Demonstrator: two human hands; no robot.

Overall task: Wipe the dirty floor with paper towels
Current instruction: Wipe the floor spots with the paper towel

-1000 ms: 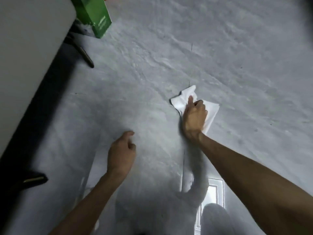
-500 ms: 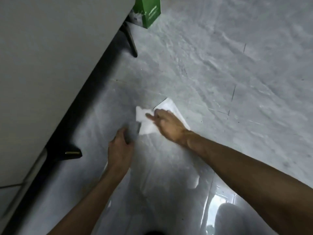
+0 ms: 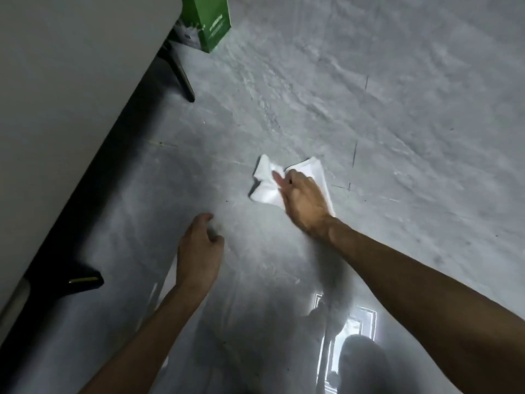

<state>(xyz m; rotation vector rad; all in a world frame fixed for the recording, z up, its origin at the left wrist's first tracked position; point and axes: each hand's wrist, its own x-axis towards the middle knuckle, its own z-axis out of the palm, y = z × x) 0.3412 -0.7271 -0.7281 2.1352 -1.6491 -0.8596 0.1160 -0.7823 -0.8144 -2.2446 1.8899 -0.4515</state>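
While the right hand (image 3: 305, 200) presses down on the white paper towel (image 3: 265, 183), its fingers are bent over the bunched middle of the sheet and its thumb lies stretched along the top, so the hand is clamped on the towel against the grey floor (image 3: 397, 132). That towel sits just past the middle of the view toward 12 o'clock, crumpled, with one flap spreading out toward 10 o'clock and another toward 1 o'clock from under the knuckles. At 7 o'clock from the towel and apart from it is the left hand (image 3: 199, 251), its fingers loosely curled with nothing in them, low over the floor; whether it touches the surface cannot be told. A pale piece of furniture (image 3: 71, 81) fills the 9 to 11 o'clock side on dark legs (image 3: 183, 81), and a green box (image 3: 211, 21) stands on the floor far off at 11 o'clock, just beside it
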